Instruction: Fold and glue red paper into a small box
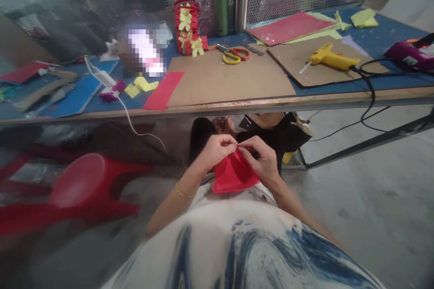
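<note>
In front of my lap, below the table edge, I hold a thin red sheet (233, 175); whether it is paper or felt I cannot tell. My left hand (219, 150) pinches its top edge between thumb and forefinger. Right beside it, my right hand (261, 157) pinches the same edge, the fingertips of both hands nearly meeting. Below the pinch the sheet spreads wider, with creases across it. On the table lie a red strip (164, 90), scissors with red and yellow handles (233, 55) and a yellow glue gun (330, 58).
Cardboard (230, 83) covers the table's middle. Behind it stand a red decoration with yellow flowers (186, 27) and a green bottle (221, 9). Stacked red sheets (294, 27) lie at the back right. A black cable (373, 95) droops over the front edge. A red stool (81, 180) is left.
</note>
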Available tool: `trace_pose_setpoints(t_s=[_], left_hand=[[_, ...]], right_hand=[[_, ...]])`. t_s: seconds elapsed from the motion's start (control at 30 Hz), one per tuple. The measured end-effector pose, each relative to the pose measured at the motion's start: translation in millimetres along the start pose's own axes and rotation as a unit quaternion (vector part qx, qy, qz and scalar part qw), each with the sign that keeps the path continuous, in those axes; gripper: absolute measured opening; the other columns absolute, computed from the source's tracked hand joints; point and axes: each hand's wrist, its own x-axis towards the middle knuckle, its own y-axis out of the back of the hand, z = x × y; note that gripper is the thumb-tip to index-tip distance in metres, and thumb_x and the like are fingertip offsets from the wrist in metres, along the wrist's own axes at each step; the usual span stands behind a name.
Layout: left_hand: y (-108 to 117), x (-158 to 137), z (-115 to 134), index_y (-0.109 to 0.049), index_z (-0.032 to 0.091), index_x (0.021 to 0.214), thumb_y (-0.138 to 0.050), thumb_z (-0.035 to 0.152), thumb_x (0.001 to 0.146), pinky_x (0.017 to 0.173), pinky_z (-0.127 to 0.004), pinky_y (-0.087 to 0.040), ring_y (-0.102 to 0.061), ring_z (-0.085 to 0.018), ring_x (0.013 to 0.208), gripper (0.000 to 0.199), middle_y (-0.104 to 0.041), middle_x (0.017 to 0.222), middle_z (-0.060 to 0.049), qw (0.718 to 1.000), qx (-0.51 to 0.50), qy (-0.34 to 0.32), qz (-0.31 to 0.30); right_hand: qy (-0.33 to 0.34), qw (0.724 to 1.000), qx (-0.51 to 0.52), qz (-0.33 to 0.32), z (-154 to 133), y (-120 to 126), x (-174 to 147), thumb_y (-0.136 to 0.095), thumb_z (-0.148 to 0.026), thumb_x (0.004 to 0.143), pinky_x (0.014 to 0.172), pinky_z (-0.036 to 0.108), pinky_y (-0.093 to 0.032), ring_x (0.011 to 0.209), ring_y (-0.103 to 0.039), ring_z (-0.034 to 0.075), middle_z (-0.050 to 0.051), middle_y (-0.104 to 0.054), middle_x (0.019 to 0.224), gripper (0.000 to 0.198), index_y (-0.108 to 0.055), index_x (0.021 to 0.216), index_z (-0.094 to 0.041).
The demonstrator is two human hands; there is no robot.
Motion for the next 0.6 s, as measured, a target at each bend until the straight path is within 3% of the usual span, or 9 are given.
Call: trace_pose_setpoints(t_s=[0.33,0.6], left_hand=[[1.8,-1.4,0.0,-0.07,0.014,0.071,-0.064,0.032,0.072,0.062,-0.024,-0.039,-0.052,-0.012,0.063,0.019,-0.064,0.067,0.001,1.0,-0.007,0.004,0.002],[1.2,-2.8,1.8,-0.068,0.013,0.069,-0.065,0.035,0.074,0.061,-0.024,-0.04,-0.053,-0.012,0.062,0.023,-0.065,0.066,-0.001,1.0,-0.016,0.009,0.002]], right_hand=[[0.133,0.99,-0.019,-0.039,4.3,8.7,1.9,-0.06,-0.017,0.095,0.069,0.027,-0.054,0.078,-0.069,0.016,0.006,-0.072,0.087,0.019,-0.077,0.095,-0.025],[0.088,0.994,-0.042,-0.049,7.8,8.4,-0.4,-0.06,-0.03,0.096,0.062,0.026,-0.053,0.074,-0.068,0.016,0.006,-0.071,0.084,0.022,-0.081,0.091,-0.026]])
